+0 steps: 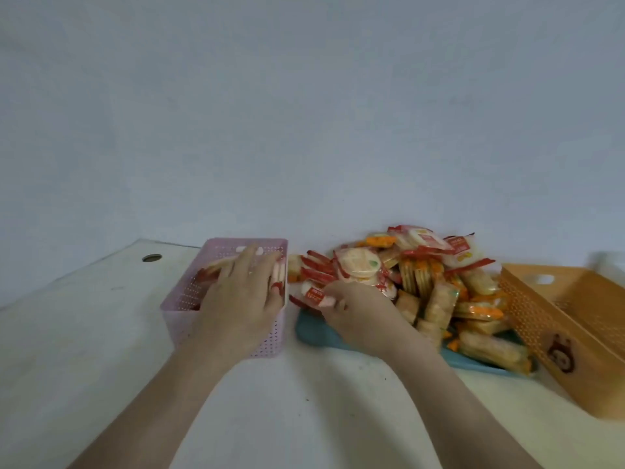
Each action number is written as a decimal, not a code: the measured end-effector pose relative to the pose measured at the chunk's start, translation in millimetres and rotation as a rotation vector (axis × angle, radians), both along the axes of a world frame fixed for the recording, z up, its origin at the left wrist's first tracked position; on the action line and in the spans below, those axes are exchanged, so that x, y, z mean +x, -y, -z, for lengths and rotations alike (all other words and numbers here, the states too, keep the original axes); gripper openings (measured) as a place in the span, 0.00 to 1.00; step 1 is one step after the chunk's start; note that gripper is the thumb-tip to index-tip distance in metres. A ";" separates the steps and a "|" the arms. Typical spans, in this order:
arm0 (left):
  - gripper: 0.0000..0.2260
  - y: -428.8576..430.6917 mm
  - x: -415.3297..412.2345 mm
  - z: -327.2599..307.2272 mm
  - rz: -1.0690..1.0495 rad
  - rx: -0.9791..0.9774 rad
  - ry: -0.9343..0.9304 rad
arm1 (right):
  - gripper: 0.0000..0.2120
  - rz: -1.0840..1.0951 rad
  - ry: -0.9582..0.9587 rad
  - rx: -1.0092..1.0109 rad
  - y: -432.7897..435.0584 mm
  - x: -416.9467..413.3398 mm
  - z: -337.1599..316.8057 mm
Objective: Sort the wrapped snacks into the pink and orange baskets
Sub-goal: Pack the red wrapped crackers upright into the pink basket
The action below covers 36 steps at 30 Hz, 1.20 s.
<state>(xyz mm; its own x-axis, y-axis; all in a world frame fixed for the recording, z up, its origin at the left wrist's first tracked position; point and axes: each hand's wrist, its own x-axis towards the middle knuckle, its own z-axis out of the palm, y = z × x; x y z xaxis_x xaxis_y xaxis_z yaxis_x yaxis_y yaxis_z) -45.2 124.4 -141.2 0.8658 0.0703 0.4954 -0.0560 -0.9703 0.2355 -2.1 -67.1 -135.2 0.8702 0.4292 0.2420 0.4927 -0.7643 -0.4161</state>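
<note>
While left grip [243,292] lies flat over pink basket [179,316] | right grip [358,316] pinches snack [313,295]

Person's L hand [241,296] & R hand [362,319] bare, both forearms bare down to view's edge.

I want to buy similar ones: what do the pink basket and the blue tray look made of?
The pink basket looks like thin moulded plastic, matt: its walls are a regular grid of small holes. The blue tray looks like smooth plastic with a rounded corner; the blur leaves that open.
</note>
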 end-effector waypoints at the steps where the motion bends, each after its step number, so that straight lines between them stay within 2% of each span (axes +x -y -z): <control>1: 0.20 11.3 -5.9 4.4 0.053 0.044 -0.001 | 0.12 0.021 -0.003 -0.080 8.7 3.5 8.6; 4: 0.20 28.4 -7.0 18.6 0.069 0.198 -0.072 | 0.16 0.052 -0.062 -0.302 29.3 5.1 27.9; 6: 0.21 28.8 -10.5 18.2 0.046 0.173 -0.068 | 0.19 0.115 -0.072 -0.325 36.5 2.5 31.3; 10: 0.19 25.2 -24.5 5.0 0.002 0.074 -0.150 | 0.17 0.159 -0.013 -0.166 39.6 -3.8 23.6; 14: 0.16 30.2 -40.4 -9.9 -0.189 0.385 -0.172 | 0.14 0.101 -0.181 0.048 43.8 -2.2 11.6; 16: 0.15 38.7 -37.6 -14.7 -0.175 0.433 -0.089 | 0.14 0.094 -0.202 0.057 46.7 4.9 8.4; 18: 0.15 53.6 -20.0 -10.9 -0.023 0.296 -0.027 | 0.19 0.140 -0.133 0.028 48.5 15.7 5.4; 21: 0.16 80.3 30.4 9.6 0.126 0.162 -0.073 | 0.31 0.194 -0.008 -0.048 48.1 35.6 4.8; 26: 0.38 85.7 103.0 29.1 -0.036 0.088 -0.327 | 0.40 0.177 -0.020 -0.160 35.1 64.2 25.7; 29: 0.43 78.0 134.7 24.2 -0.035 -0.058 -0.416 | 0.45 0.239 0.029 -0.166 30.6 84.0 29.4; 31: 0.40 73.0 155.1 28.3 -0.009 -0.156 -0.471 | 0.44 0.271 0.059 -0.198 27.8 96.6 27.7; 32: 0.35 71.2 160.3 30.0 0.010 -0.151 -0.477 | 0.42 0.281 0.063 -0.209 26.6 100.2 27.7; 34: 0.23 68.3 163.5 33.7 0.014 -0.075 -0.410 | 0.36 0.284 0.071 -0.185 24.7 104.5 31.3; 36: 0.15 70.2 156.3 29.7 0.001 -0.004 -0.273 | 0.33 0.285 0.102 -0.102 26.6 104.4 33.4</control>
<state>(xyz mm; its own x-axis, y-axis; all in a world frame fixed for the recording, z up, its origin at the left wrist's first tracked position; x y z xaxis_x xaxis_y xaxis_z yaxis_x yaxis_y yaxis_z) 111.1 54.1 -170.9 0.9672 0.0709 0.2438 0.0091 -0.9692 0.2461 102.3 -93.7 -168.6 0.9325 0.1977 0.3023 0.2875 -0.9129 -0.2898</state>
